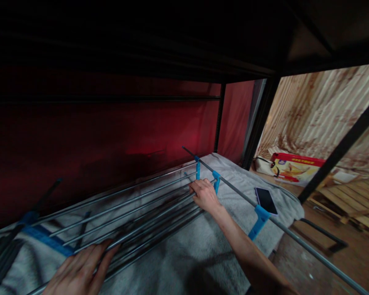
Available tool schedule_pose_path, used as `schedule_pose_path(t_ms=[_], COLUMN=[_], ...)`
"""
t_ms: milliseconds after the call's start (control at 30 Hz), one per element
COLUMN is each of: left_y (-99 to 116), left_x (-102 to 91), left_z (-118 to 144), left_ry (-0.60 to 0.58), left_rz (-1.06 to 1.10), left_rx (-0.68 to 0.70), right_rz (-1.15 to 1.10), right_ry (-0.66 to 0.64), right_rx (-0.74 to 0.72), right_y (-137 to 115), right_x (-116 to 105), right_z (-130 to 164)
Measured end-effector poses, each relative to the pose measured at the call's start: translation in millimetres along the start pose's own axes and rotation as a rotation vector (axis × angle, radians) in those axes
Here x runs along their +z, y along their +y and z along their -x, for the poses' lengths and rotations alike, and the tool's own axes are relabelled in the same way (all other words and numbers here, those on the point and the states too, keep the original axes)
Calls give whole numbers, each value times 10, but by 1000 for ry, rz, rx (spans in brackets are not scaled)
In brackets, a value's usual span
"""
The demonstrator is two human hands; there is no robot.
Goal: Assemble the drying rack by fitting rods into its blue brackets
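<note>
A rack of thin grey metal tubes (132, 211) with blue plastic connectors lies across a grey blanket (172, 254). Fingers of my left hand (83, 266) are wrapped round one tube near the left blue connector (47, 237). Farther off, my right hand (206, 194) closes on a tube by its right end, beside a small blue bracket (216, 180). One long tube (236, 188) slants from the back toward the lower right, passing through several blue brackets. Another blue bracket (260, 219) hangs from it. Part of the left end is dark and blurred.
A phone (266, 200) lies on the blanket at the right. Black metal posts (263, 119) and a dark overhead panel frame the space, with a red wall (110, 139) behind. Beyond are a red and yellow box (298, 168), a wooden pallet (353, 200) and a patterned curtain (322, 110).
</note>
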State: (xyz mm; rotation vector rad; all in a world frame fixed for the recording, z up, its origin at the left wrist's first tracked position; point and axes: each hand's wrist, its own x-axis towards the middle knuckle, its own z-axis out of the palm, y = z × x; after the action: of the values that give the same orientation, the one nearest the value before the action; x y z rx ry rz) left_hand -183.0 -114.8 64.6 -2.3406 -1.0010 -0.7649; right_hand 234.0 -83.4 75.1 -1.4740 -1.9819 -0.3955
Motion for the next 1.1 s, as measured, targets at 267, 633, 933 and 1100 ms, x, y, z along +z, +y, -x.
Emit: schedule_pose_path(t_ms=[267,633,933,1100], left_y=[-54,-86,-121,-67], left_x=[23,66,101,79], left_z=[-54,-45,-14,-36], left_ry=[-13,-16,-21,-20], left_rz=[23,1,26,34], left_rx=[-4,29,-2,-21], right_rz=[-6,1,11,15], right_ry=[-58,-97,-80,-77], right_rx=[-1,7,0,-8], right_y=[22,21,14,22], right_x=[-55,-41,-88,-73], right_z=[-33,-37,-40,-24])
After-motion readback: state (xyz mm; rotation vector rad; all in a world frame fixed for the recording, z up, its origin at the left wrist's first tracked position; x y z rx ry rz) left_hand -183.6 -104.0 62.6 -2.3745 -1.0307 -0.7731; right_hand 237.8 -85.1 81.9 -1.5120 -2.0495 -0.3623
